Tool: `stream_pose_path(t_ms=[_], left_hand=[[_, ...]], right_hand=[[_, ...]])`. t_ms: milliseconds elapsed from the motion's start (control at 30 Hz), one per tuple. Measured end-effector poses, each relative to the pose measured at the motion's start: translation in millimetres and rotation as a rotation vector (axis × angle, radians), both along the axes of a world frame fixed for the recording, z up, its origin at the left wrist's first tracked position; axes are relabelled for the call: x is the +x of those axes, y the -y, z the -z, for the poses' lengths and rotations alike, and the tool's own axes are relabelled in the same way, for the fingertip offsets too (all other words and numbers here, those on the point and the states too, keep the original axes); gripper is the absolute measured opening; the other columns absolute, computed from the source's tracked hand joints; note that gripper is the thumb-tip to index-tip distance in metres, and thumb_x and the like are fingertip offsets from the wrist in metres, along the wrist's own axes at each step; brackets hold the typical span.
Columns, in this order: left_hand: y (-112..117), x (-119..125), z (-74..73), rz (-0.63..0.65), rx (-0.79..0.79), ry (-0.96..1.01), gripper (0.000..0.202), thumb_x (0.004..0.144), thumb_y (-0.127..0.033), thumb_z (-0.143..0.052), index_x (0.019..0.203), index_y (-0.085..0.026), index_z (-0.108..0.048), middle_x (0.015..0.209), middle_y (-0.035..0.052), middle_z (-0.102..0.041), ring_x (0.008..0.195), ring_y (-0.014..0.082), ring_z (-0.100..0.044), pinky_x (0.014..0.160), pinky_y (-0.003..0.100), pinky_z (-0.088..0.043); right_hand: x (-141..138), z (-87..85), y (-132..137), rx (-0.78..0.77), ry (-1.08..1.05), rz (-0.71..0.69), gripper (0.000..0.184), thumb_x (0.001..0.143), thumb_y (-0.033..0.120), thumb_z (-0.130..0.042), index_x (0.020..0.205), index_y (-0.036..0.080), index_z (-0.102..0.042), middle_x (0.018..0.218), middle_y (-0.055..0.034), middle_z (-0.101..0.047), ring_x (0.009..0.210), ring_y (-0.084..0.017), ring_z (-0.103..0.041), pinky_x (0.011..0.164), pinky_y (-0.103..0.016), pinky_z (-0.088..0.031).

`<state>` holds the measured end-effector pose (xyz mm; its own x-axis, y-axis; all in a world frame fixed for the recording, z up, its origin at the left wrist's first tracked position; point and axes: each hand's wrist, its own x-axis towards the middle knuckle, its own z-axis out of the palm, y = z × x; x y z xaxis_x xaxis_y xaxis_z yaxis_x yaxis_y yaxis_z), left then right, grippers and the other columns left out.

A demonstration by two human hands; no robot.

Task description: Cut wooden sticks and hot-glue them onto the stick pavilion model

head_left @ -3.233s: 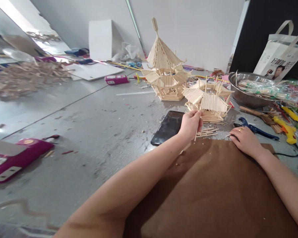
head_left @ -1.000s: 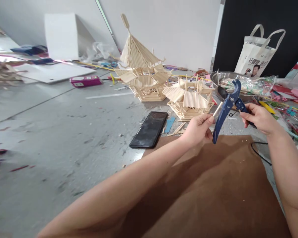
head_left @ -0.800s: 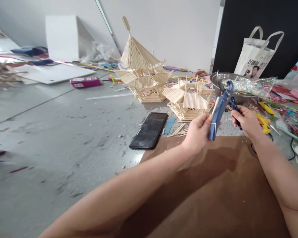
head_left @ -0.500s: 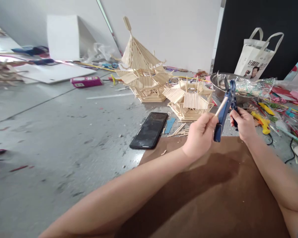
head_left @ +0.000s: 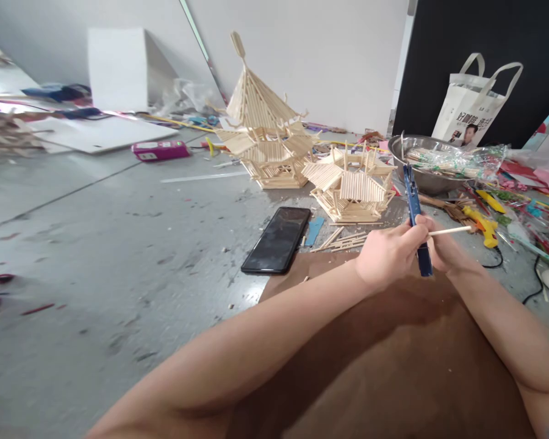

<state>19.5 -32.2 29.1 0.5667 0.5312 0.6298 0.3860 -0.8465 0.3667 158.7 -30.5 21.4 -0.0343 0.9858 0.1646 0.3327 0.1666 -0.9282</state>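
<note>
Fingers (head_left: pixel 412 233) of left hand (head_left: pixel 384 256) tight on thin stick (head_left: pixel 452 230), of right hand (head_left: pixel 444 255) round blue cutter (head_left: pixel 412 198) alongside.

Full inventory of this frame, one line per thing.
Stick tower: 1, pale wood, floor near wall.
Stick pavilion: 1, pale wood, right of tower.
Phone: 1, black, floor, left of pavilion.
Bowl: 1, steel, far right.
Tote bag: 1, white, behind bowl.
Glue gun: 1, yellow, floor, right.
Box: 1, pink, floor, left.
Sheet: 1, brown, under arms.
Cutter: 1, blue, held upright.
Thin stick: 1, pale, held pointing right.
Left hand: 1, bare, grip on thin stick.
Right hand: 1, bare, grip on cutter.
</note>
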Motion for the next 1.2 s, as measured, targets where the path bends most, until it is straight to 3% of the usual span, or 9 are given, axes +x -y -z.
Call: stream_pose_path(t_ms=[67,133,233,333,433,567,733,900,1200], left_hand=[[1.0,3.2,1.9,0.022,-0.013,-0.016,0.017,0.081,-0.022,-0.036,0.077,-0.017,-0.052,0.060,0.0002,-0.048,0.051,0.0084,-0.042,0.048,0.020,-0.031],[0.5,5.2,4.2,0.055,-0.068,0.009,0.020,0.083,-0.023,-0.035,0.074,-0.017,-0.051,0.062,0.0003,-0.049,0.052,0.0080,-0.041,0.050,0.020,-0.033],[-3.7,2.3,6.2,0.071,-0.255,0.120,0.023,0.084,-0.026,-0.034,0.071,-0.017,-0.050,0.059,-0.0019,-0.046,0.051,0.0068,-0.037,0.051,0.019,-0.034],[-12.4,-8.8,7.2,-0.020,-0.480,0.262,0.021,0.083,-0.028,-0.038,0.069,-0.017,-0.048,0.055,-0.0038,-0.042,0.050,0.0066,-0.035,0.048,0.018,-0.032],[-22.5,-22.2,11.0,-0.025,-0.634,0.391,0.024,0.083,-0.031,-0.038,0.066,-0.016,-0.044,0.052,-0.0052,-0.035,0.047,0.0061,-0.031,0.045,0.018,-0.029],[-30.6,-32.8,16.2,-0.012,-0.720,0.436,0.025,0.083,-0.035,-0.040,0.066,-0.017,-0.045,0.050,-0.0060,-0.034,0.045,0.0057,-0.029,0.043,0.019,-0.026],[-32.0,-35.2,13.1,-0.034,-0.717,0.434,0.024,0.083,-0.031,-0.040,0.064,-0.017,-0.045,0.050,-0.0057,-0.034,0.045,0.0059,-0.029,0.044,0.019,-0.026],[-31.5,-34.8,14.0,0.018,-0.703,0.420,0.023,0.083,-0.029,-0.040,0.064,-0.017,-0.046,0.050,-0.0053,-0.036,0.047,0.0065,-0.032,0.047,0.019,-0.030],[-29.6,-34.4,13.7,0.029,-0.684,0.371,0.024,0.081,-0.024,-0.039,0.060,-0.016,-0.046,0.048,-0.0058,-0.035,0.045,0.0061,-0.033,0.047,0.020,-0.029]], right_hand=[[-3.5,-4.7,1.8,-0.098,-0.260,-0.046,0.026,0.070,0.046,-0.047,0.078,0.021,-0.050,0.073,-0.0026,-0.058,0.076,-0.019,-0.056,0.067,-0.032,-0.047],[-4.7,-6.1,2.1,-0.148,-0.376,-0.038,0.019,0.064,0.036,-0.050,0.076,0.021,-0.049,0.072,-0.0020,-0.059,0.075,-0.018,-0.057,0.070,-0.032,-0.047],[0.4,-3.5,-0.3,-0.171,-0.400,-0.024,0.023,0.064,0.031,-0.044,0.083,0.019,-0.050,0.073,-0.0036,-0.060,0.072,-0.019,-0.058,0.067,-0.034,-0.048],[13.3,1.0,-5.7,-0.163,-0.370,-0.009,0.035,0.063,0.028,-0.037,0.094,0.017,-0.050,0.079,-0.0067,-0.062,0.070,-0.020,-0.059,0.063,-0.035,-0.047],[27.4,4.3,-11.2,-0.114,-0.169,0.092,0.035,0.061,0.026,-0.041,0.093,0.018,-0.051,0.086,-0.0057,-0.062,0.074,-0.020,-0.059,0.066,-0.033,-0.046],[35.4,3.0,-11.2,0.010,0.373,0.242,0.024,0.066,0.037,-0.050,0.084,0.021,-0.054,0.081,-0.0034,-0.062,0.074,-0.020,-0.057,0.069,-0.033,-0.044],[27.9,-0.8,-4.5,0.151,0.807,0.229,0.038,0.068,0.033,-0.050,0.103,0.020,-0.052,0.090,-0.0072,-0.062,0.082,-0.024,-0.057,0.071,-0.034,-0.042],[20.0,4.3,-2.9,0.155,0.934,0.086,0.047,0.068,0.030,-0.049,0.113,0.019,-0.046,0.102,-0.0095,-0.059,0.090,-0.025,-0.056,0.074,-0.033,-0.041],[13.3,8.5,1.2,0.167,0.952,-0.011,0.043,0.067,0.027,-0.050,0.110,0.021,-0.047,0.097,-0.0070,-0.061,0.087,-0.024,-0.055,0.068,-0.032,-0.041]])
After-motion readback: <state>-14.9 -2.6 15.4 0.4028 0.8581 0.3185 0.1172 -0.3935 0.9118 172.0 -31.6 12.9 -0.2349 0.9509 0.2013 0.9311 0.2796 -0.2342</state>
